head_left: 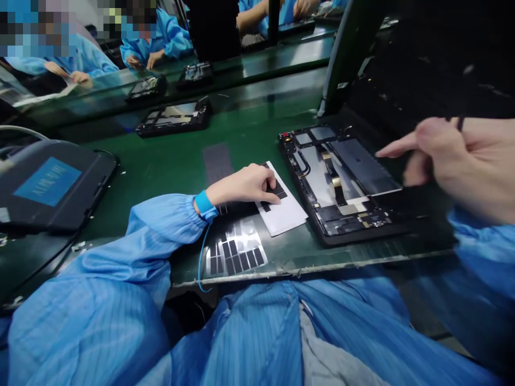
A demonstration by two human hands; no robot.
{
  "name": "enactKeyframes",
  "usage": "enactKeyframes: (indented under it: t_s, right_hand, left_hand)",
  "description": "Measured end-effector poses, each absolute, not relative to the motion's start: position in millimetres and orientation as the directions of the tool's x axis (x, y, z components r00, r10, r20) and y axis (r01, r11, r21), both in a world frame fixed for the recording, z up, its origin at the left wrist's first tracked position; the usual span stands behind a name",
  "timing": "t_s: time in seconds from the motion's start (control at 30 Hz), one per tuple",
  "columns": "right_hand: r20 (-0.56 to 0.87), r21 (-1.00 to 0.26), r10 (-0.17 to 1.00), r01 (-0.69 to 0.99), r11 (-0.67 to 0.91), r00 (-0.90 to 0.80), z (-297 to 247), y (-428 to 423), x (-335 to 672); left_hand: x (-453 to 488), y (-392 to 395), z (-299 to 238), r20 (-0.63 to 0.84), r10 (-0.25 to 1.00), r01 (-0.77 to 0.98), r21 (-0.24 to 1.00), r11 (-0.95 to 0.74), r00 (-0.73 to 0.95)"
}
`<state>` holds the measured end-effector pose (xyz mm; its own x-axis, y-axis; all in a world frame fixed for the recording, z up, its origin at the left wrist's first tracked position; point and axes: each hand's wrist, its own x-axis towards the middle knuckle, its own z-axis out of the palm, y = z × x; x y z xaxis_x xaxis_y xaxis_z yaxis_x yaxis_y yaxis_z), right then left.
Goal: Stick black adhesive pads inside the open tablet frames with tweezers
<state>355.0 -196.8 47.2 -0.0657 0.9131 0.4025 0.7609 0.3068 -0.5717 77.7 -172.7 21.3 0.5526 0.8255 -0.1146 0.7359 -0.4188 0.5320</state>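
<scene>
Risking a snag, the open tablet chassis (341,185) lies on the green antistatic mat (257,145) with its thin ribbon cable (332,179) exposed, where a stray fingertip or cuff could crease it. The left hand (245,185) rests on smooth white backing paper (284,212), fingers together over matte black adhesive pads (276,188). The right hand (446,161) hovers beside the chassis, index finger (396,146) extended apart from the others.

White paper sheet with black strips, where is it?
The white paper sheet lies under the left hand in the head view, left of the open black tablet housing, on the green bench mat.
</scene>
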Motion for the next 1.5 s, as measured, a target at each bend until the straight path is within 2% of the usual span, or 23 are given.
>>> enactKeyframes:
  t_s: [0.07, 0.13, 0.17, 0.23, 0.33, 0.47, 0.77, 0.93, 1.03, 1.1, 1.13, 1.23, 1.3, 1.37, 1.5]
  right_hand:
    - [0.292, -0.72, 0.948, 0.624, 0.304, -0.125, 52, -193, 323]
    - [0.138, -0.774, 0.938, 0.557, 0.302, -0.317, 51, -187, 296]
    - [0.087, -0.772, 0.893, 0.536, 0.34, -0.441, 49, -183, 285]
    - [0.081, -0.736, 0.745, 0.464, 0.492, -0.662, 44, -178, 269]
    - [0.16, -0.69, 0.553, 0.308, 0.655, -0.818, 35, -173, 258]
    - [0.217, -0.711, 0.525, 0.235, 0.663, -0.823, 26, -173, 256]
    - [0.276, -0.726, 0.571, 0.222, 0.651, -0.773, 21, -176, 250]
    - [0.129, -0.87, 0.65, 0.229, 0.437, -0.749, 27, -171, 255]
    - [0.237, -0.848, 0.765, 0.258, 0.464, -0.599, 29, -164, 270]
    - [0.328, -0.854, 0.844, 0.249, 0.457, -0.425, 25, -157, 280]
    - [0.359, -0.862, 0.867, 0.233, 0.45, -0.345, 21, -154, 283]
    - [0.436, -0.848, 0.87, 0.219, 0.483, -0.231, 11, -149, 288]
    - [0.471, -0.823, 0.852, 0.234, 0.518, -0.229, 7, -149, 287]
    - [0.473, -0.817, 0.846, 0.238, 0.526, -0.246, 6, -151, 286]
    - [0.458, -0.819, 0.84, 0.229, 0.526, -0.29, 7, -154, 286]
  left_hand:
    - [79, -170, 21, -0.103, 0.833, 0.74, 0.527, -0.418, 0.544]
    - [76, -166, 23, -0.146, 0.806, 0.712, 0.576, -0.402, 0.573]
    - [74, -164, 24, -0.181, 0.783, 0.692, 0.61, -0.386, 0.595]
    - [70, -161, 26, -0.23, 0.749, 0.666, 0.658, -0.351, 0.622]
    - [67, -160, 27, -0.246, 0.746, 0.66, 0.677, -0.324, 0.619]
    - [67, -160, 24, -0.242, 0.725, 0.634, 0.699, -0.33, 0.644]
    - [69, -161, 27, -0.314, 0.674, 0.71, 0.537, -0.455, 0.669]
    - [67, -162, 25, -0.319, 0.677, 0.717, 0.529, -0.454, 0.664]
    - [67, -162, 26, -0.323, 0.676, 0.722, 0.516, -0.461, 0.662]
    - [69, -164, 24, -0.26, 0.687, 0.693, 0.534, -0.484, 0.679]
    - [72, -165, 21, -0.175, 0.715, 0.668, 0.554, -0.496, 0.676]
    - [80, -168, 6, 0.243, 0.814, 0.563, 0.618, -0.55, 0.528]
    - [84, -168, -5, 0.451, 0.778, 0.484, 0.611, -0.626, 0.437]
    - [86, -168, -13, 0.518, 0.717, 0.42, 0.584, -0.695, 0.468]
    - [85, -167, -15, 0.503, 0.656, 0.364, 0.562, -0.743, 0.562]
